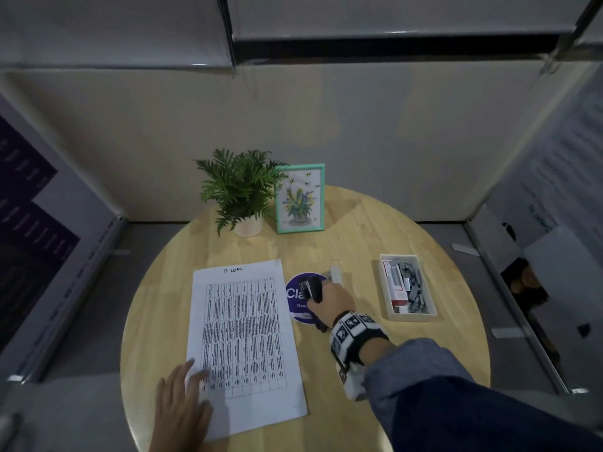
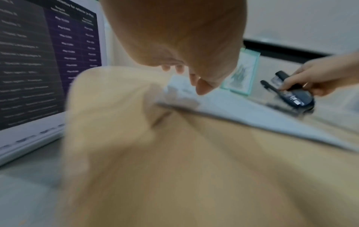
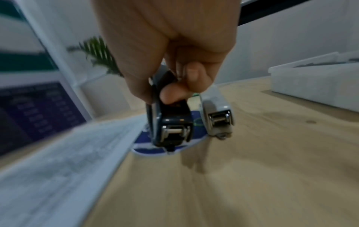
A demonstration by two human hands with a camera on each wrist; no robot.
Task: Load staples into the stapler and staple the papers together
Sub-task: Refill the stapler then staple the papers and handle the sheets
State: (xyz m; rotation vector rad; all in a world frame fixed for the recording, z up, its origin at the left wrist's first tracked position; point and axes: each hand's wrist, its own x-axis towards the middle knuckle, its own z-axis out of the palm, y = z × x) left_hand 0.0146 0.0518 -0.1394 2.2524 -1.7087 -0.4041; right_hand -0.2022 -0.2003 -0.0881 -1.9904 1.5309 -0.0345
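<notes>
A dark blue stapler lies over a round purple sticker at the table's middle, and my right hand grips it from above. In the right wrist view my fingers curl round the stapler, its rear hinge facing the camera. The printed papers lie left of it. My left hand rests with straight fingers on the papers' near left corner. A white tray at the right holds staple strips and small boxes.
A second, light grey stapler lies just right of the dark one. A potted fern and a teal picture frame stand at the back of the round wooden table. White panels wall in the sides.
</notes>
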